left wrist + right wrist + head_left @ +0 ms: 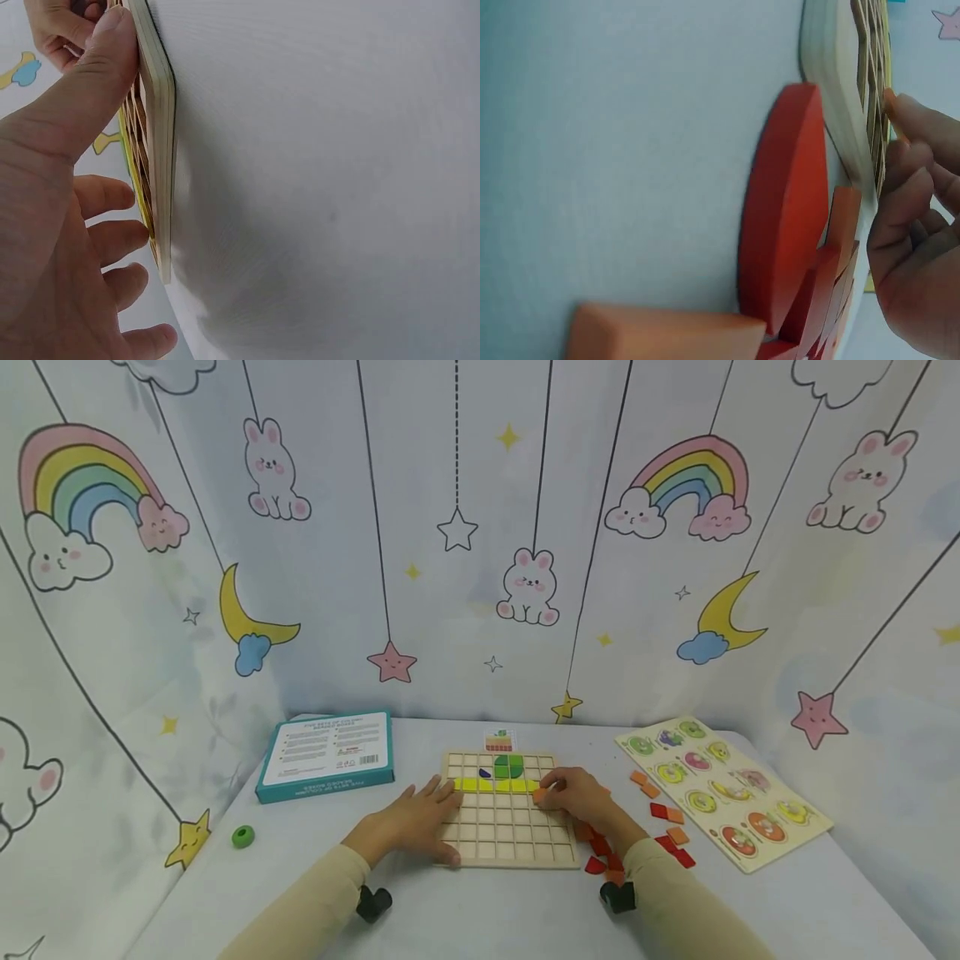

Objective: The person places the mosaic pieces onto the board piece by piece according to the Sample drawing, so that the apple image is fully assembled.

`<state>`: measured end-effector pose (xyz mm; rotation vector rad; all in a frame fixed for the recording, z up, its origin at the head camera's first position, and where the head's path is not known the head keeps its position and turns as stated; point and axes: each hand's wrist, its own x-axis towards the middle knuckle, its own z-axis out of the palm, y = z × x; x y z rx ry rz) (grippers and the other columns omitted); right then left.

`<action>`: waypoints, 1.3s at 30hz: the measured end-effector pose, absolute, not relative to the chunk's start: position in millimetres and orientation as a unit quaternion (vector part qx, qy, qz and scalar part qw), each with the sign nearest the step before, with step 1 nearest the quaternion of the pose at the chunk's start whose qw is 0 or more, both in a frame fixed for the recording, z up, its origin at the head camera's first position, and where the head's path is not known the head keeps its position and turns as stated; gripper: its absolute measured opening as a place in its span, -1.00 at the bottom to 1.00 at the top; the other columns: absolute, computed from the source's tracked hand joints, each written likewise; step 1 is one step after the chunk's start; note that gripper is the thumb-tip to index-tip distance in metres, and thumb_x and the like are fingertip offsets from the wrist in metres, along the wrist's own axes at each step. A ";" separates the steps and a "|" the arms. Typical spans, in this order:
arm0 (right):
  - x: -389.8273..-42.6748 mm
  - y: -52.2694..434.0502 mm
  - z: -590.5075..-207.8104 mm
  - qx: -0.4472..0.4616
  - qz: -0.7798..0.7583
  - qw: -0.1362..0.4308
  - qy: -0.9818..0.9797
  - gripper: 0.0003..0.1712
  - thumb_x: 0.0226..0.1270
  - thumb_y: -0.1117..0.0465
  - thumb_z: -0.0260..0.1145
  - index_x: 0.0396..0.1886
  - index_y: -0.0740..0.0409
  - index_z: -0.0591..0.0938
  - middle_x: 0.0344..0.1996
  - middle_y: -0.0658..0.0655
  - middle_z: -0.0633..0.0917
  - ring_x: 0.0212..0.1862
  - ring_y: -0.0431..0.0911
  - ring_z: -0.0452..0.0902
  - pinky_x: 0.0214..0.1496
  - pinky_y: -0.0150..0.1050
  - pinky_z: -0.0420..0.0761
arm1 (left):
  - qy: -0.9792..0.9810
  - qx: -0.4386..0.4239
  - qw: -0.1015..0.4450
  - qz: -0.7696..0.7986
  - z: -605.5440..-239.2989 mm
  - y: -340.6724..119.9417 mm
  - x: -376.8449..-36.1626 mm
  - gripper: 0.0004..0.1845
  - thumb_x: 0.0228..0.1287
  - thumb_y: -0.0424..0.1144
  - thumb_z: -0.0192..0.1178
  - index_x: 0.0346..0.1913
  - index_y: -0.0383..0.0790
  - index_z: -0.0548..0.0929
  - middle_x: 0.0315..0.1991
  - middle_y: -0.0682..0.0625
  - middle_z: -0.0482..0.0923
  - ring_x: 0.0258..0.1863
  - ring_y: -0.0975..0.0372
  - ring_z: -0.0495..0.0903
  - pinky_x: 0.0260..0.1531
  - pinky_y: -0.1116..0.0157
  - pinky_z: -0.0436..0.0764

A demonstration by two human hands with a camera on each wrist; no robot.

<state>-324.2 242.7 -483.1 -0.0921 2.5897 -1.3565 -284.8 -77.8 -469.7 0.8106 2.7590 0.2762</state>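
A wooden grid board (517, 863) lies in the middle of the table. Yellow pieces (495, 786) fill a row of its cells, with green pieces (508, 767) and a small purple piece (484, 773) above them. My left hand (416, 822) rests at the board's left edge, fingers spread, its thumb (109, 56) over the rim. Between thumb and fingertips my right hand (581, 795) pinches an orange square tile (894, 114), at the right end of the yellow row. Loose red and orange pieces (595, 865) lie under and beside the right wrist.
Right of the board, more tiles (677, 836) lie scattered before a fruit picture board (757, 852). A small pattern card (500, 741) stands behind the grid. To the left are a teal and white box (326, 756) and a green bead (242, 837). A patterned curtain (450, 610) closes the back.
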 end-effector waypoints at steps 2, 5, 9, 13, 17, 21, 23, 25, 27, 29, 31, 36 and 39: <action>-323.6 239.2 -482.2 -0.041 -0.428 0.095 0.898 -0.71 0.17 0.25 0.51 -0.09 0.11 0.71 -0.33 0.10 0.62 -0.28 -0.04 0.47 -0.35 -0.23 0.49 | 0.947 0.279 0.126 0.094 -470.3 -77.2 -285.6 0.14 0.01 0.38 0.43 0.57 -0.11 0.25 0.62 -0.10 0.09 0.63 -0.06 -0.08 0.49 -0.26 0.05; -322.4 236.1 -481.8 -0.043 -0.402 0.090 0.910 -0.73 0.16 0.25 0.52 -0.12 0.08 0.72 -0.34 0.08 0.60 -0.23 -0.03 0.46 -0.30 -0.21 0.49 | 0.947 0.280 0.124 0.093 -470.5 -76.3 -285.9 0.14 -0.01 0.39 0.44 0.56 -0.13 0.27 0.62 -0.10 0.11 0.63 -0.05 -0.07 0.49 -0.26 0.06; -321.5 234.6 -483.2 -0.040 -0.389 0.091 0.916 -0.73 0.17 0.23 0.53 -0.12 0.07 0.72 -0.33 0.07 0.60 -0.23 -0.04 0.46 -0.30 -0.22 0.50 | 0.948 0.280 0.124 0.086 -470.3 -76.2 -286.8 0.15 -0.02 0.40 0.43 0.55 -0.14 0.28 0.61 -0.09 0.12 0.63 -0.04 -0.06 0.49 -0.26 0.08; -322.3 238.6 -483.1 -0.036 -0.401 0.087 0.911 -0.68 0.21 0.22 0.52 -0.03 0.08 0.73 -0.31 0.08 0.60 -0.24 -0.05 0.46 -0.33 -0.23 0.50 | 0.948 0.280 0.125 0.085 -471.5 -76.4 -288.2 0.15 -0.02 0.40 0.43 0.55 -0.15 0.28 0.61 -0.09 0.12 0.63 -0.04 -0.06 0.49 -0.25 0.08; -325.5 263.0 -473.2 -0.023 -0.445 0.071 0.892 -0.61 0.37 0.18 0.41 0.17 0.13 0.67 -0.17 0.13 0.63 -0.18 0.01 0.49 -0.29 -0.21 0.56 | 0.948 0.279 0.128 0.083 -473.3 -75.8 -289.1 0.16 -0.01 0.42 0.41 0.57 -0.13 0.26 0.62 -0.10 0.09 0.64 -0.05 -0.08 0.49 -0.25 0.07; -326.5 305.8 -458.7 -0.003 -0.504 0.037 0.863 -0.56 0.50 0.16 0.28 0.28 0.23 0.57 -0.10 0.24 0.61 -0.24 0.07 0.49 -0.32 -0.21 0.57 | 0.950 0.273 0.130 0.080 -471.8 -75.9 -288.4 0.16 -0.01 0.43 0.40 0.58 -0.10 0.25 0.63 -0.12 0.06 0.64 -0.06 -0.09 0.50 -0.25 0.05; -324.7 329.2 -454.6 0.013 -0.528 0.020 0.849 -0.53 0.54 0.14 0.25 0.33 0.25 0.53 -0.14 0.20 0.61 -0.31 0.03 0.49 -0.37 -0.24 0.55 | 0.950 0.270 0.132 0.079 -470.6 -76.8 -287.6 0.16 0.00 0.44 0.39 0.58 -0.10 0.24 0.63 -0.13 0.05 0.64 -0.07 -0.10 0.50 -0.25 0.04; -321.7 351.3 -451.8 0.031 -0.539 0.005 0.842 -0.49 0.57 0.12 0.22 0.38 0.27 0.47 -0.18 0.14 0.59 -0.36 -0.05 0.47 -0.40 -0.27 0.53 | 0.951 0.269 0.133 0.078 -470.1 -78.5 -287.0 0.14 0.02 0.44 0.38 0.58 -0.10 0.25 0.63 -0.14 0.05 0.63 -0.10 -0.10 0.50 -0.25 0.06; -318.7 371.3 -452.0 0.051 -0.545 -0.009 0.837 -0.44 0.59 0.12 0.19 0.44 0.30 0.41 -0.20 0.05 0.57 -0.38 -0.11 0.45 -0.42 -0.29 0.51 | 0.951 0.266 0.134 0.081 -469.2 -80.5 -286.2 0.13 0.03 0.43 0.38 0.57 -0.11 0.26 0.63 -0.16 0.04 0.63 -0.12 -0.10 0.49 -0.26 0.06; -317.7 387.9 -455.2 0.068 -0.539 -0.019 0.839 -0.43 0.59 0.15 0.17 0.45 0.35 0.37 -0.20 0.05 0.56 -0.39 -0.12 0.43 -0.44 -0.29 0.50 | 0.952 0.261 0.136 0.083 -468.2 -82.6 -285.5 0.13 0.04 0.43 0.38 0.57 -0.11 0.27 0.63 -0.16 0.03 0.63 -0.12 -0.11 0.50 -0.25 0.05; -318.4 400.5 -460.3 0.088 -0.510 -0.023 0.855 -0.43 0.58 0.16 0.19 0.42 0.37 0.40 -0.18 0.12 0.56 -0.34 -0.07 0.44 -0.42 -0.28 0.48 | 0.952 0.259 0.139 0.088 -468.1 -84.5 -285.0 0.12 0.04 0.42 0.38 0.57 -0.12 0.28 0.63 -0.16 0.02 0.63 -0.12 -0.12 0.50 -0.25 0.05; -323.8 414.7 -475.1 0.089 -0.391 0.005 0.916 -0.47 0.47 0.10 0.29 0.24 0.40 0.55 0.03 0.38 0.62 -0.07 0.13 0.50 -0.17 -0.17 0.53 | 0.951 0.254 0.147 0.096 -469.0 -85.7 -284.8 0.13 0.04 0.40 0.40 0.58 -0.12 0.25 0.64 -0.15 0.02 0.63 -0.11 -0.13 0.51 -0.24 0.03; -322.9 414.5 -479.8 0.081 -0.353 0.014 0.932 -0.49 0.40 0.07 0.35 0.13 0.40 0.60 0.02 0.39 0.66 -0.06 0.16 0.51 -0.13 -0.11 0.56 | 0.951 0.256 0.145 0.096 -468.7 -83.7 -285.6 0.14 0.04 0.40 0.39 0.59 -0.11 0.24 0.64 -0.14 0.02 0.64 -0.11 -0.13 0.51 -0.24 0.02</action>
